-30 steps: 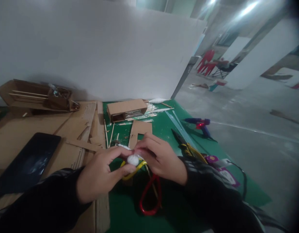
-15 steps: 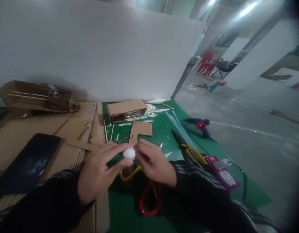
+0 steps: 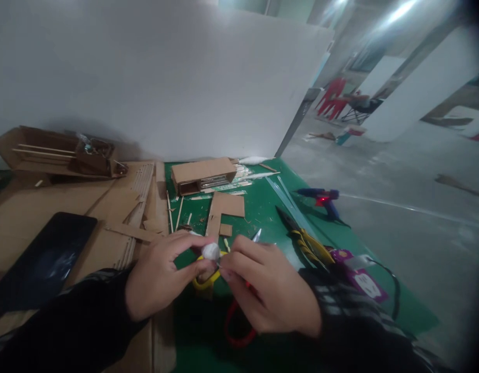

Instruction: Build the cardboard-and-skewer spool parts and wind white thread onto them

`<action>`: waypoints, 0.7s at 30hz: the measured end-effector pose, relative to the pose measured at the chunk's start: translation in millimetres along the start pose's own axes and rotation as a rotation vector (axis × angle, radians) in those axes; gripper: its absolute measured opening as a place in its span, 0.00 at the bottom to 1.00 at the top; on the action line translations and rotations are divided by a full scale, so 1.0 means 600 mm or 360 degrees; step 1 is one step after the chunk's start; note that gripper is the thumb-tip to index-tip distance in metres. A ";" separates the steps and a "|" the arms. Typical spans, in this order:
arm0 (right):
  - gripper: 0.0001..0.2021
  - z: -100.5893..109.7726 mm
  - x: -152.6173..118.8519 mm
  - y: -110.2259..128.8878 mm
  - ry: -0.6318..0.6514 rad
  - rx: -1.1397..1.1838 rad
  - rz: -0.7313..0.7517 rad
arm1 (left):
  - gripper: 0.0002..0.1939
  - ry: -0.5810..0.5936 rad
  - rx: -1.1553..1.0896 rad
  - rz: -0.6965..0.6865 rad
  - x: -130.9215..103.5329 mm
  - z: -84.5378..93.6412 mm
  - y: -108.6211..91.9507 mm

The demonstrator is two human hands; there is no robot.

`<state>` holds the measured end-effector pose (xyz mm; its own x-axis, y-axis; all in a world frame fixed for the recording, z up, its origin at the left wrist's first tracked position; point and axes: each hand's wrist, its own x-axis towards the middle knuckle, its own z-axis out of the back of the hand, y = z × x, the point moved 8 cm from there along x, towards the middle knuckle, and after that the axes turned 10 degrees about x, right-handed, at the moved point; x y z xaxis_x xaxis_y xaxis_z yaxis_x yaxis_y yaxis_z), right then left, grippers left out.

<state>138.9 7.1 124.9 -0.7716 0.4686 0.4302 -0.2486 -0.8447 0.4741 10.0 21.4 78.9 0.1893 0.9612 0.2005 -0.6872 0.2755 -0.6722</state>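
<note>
My left hand (image 3: pixel 167 272) pinches a small white ball of wound thread (image 3: pixel 211 252) between thumb and fingers. Close against its right side, my right hand (image 3: pixel 268 285) has thumb and fingertips pressed together. Whatever those fingertips hold is too small and blurred to name. Beneath both hands lie scissors: a yellow handle loop (image 3: pixel 202 284) shows under the ball and a red handle loop (image 3: pixel 235 331) below my right hand, which partly covers it. A metal blade tip (image 3: pixel 257 235) pokes out behind the right knuckles.
Pliers (image 3: pixel 311 247), a glue gun (image 3: pixel 320 198) with a red light and a purple power strip (image 3: pixel 365 285) lie to the right. Cardboard pieces (image 3: pixel 231 204) and a cardboard box (image 3: pixel 204 173) lie ahead. Left are a black tablet (image 3: pixel 48 259) and a longer cardboard box (image 3: pixel 48 155).
My right hand has shifted right and down, turning its back more towards me. The white ball, still in my left hand, has moved slightly right and down.
</note>
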 end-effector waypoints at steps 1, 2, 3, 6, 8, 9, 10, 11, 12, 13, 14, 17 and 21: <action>0.05 -0.001 0.001 0.003 0.0030 -0.0057 0.0035 | 0.13 0.0014 0.0024 -0.0032 0.000 -0.002 -0.003; 0.06 -0.002 0.003 0.005 0.0056 -0.0107 0.0062 | 0.13 0.0025 0.0055 -0.0062 0.000 -0.003 -0.006; 0.07 -0.004 0.005 0.005 0.0076 -0.0148 0.0078 | 0.12 0.0035 0.0088 -0.0090 0.000 -0.004 -0.010; 0.09 -0.005 0.010 -0.002 0.0058 -0.0206 0.0061 | 0.08 0.0100 0.0176 -0.0150 -0.001 -0.006 -0.022; 0.09 -0.004 0.013 -0.012 0.0021 -0.0184 0.0014 | 0.06 0.0167 0.0232 -0.0184 -0.003 -0.009 -0.030; 0.09 -0.003 0.015 -0.018 -0.0001 -0.0137 -0.0009 | 0.07 0.0188 0.0257 -0.0197 -0.005 -0.010 -0.033; 0.09 -0.002 0.016 -0.024 -0.0026 -0.0056 -0.0026 | 0.06 0.0193 0.0275 -0.0198 -0.006 -0.011 -0.034; 0.08 0.000 0.017 -0.030 -0.0054 0.0050 -0.0038 | 0.05 0.0180 0.0278 -0.0168 -0.007 -0.010 -0.032; 0.07 0.003 0.019 -0.036 -0.0098 0.0165 -0.0044 | 0.06 0.0146 0.0260 -0.0102 -0.008 -0.008 -0.027; 0.06 0.006 0.021 -0.042 -0.0151 0.0271 -0.0054 | 0.10 0.0102 0.0225 -0.0007 -0.009 -0.006 -0.018; 0.05 0.009 0.022 -0.048 -0.0203 0.0360 -0.0064 | 0.15 0.0059 0.0181 0.0094 -0.011 -0.003 -0.009; 0.05 0.013 0.026 -0.063 -0.0302 0.0507 -0.0105 | 0.20 0.0016 0.0053 0.0254 -0.017 -0.003 0.008; 0.09 0.006 0.029 -0.077 -0.0338 0.0588 -0.0150 | 0.16 0.0022 -0.0058 0.0144 -0.017 -0.003 0.001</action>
<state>139.3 55.2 113.0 -0.6082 0.6148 0.5021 -0.0564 -0.6644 0.7452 9.1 11.6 75.0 0.1373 0.9822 0.1278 -0.6758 0.1872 -0.7129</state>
